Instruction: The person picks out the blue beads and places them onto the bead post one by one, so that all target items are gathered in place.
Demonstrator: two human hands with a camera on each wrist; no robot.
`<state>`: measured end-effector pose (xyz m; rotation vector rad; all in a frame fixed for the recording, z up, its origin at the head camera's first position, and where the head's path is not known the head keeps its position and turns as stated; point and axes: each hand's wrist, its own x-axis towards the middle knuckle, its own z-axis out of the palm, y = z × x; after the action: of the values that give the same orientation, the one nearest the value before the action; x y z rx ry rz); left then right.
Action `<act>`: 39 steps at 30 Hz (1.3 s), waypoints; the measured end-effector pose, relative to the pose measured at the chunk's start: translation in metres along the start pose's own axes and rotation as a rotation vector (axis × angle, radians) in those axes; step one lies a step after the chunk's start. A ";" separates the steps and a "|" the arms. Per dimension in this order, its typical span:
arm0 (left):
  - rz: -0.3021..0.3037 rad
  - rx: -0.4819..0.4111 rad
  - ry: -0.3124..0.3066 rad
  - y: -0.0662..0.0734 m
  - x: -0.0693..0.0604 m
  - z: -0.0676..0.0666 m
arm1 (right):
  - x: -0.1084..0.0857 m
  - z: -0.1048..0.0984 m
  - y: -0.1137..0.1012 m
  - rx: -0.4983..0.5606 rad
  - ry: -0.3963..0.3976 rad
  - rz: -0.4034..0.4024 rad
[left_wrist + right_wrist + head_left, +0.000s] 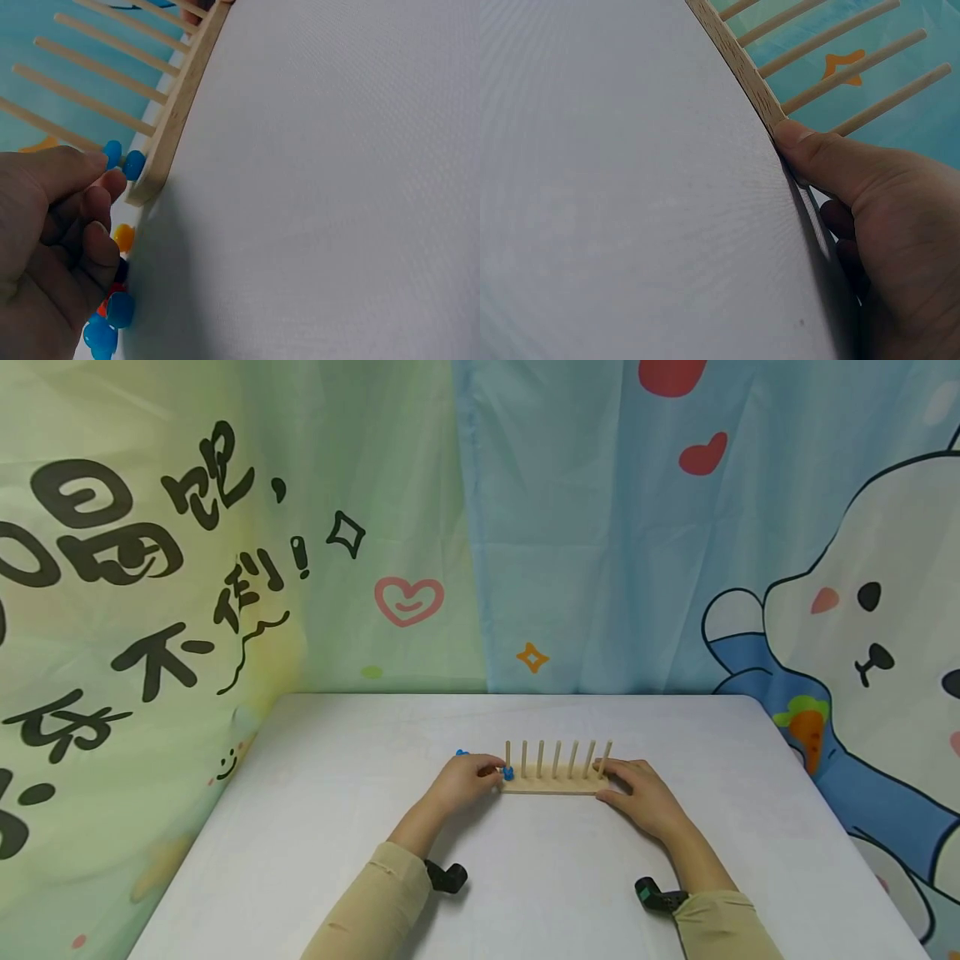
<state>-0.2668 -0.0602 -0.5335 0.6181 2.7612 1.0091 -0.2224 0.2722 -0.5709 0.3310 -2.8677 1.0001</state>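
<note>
A light wooden base [555, 785] with several upright pegs stands on the table. At its left end the left hand [467, 783] pinches a small blue piece [508, 773] beside the leftmost peg [507, 753]. In the left wrist view, thumb and forefinger of the left hand [52, 225] meet at the blue piece [133, 165], low by the base [174, 120]. The right hand [647, 797] grips the base's right end; in the right wrist view the thumb of that hand [900, 217] presses on the base's corner [742, 71].
Behind the left hand lie loose pieces, partly hidden: a blue one [461, 752] in the head view; in the left wrist view a yellow one [124, 237], red ones and more blue ones [120, 309]. A printed curtain [570, 527] hangs behind the white table [300, 793].
</note>
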 end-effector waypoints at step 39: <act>-0.159 0.084 0.311 -0.065 -0.046 -0.007 | 0.001 -0.001 -0.001 0.002 -0.015 -0.002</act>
<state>-0.2483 -0.1281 -0.5703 0.2622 3.0738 1.0358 -0.2234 0.2719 -0.5695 0.3428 -2.8795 1.0038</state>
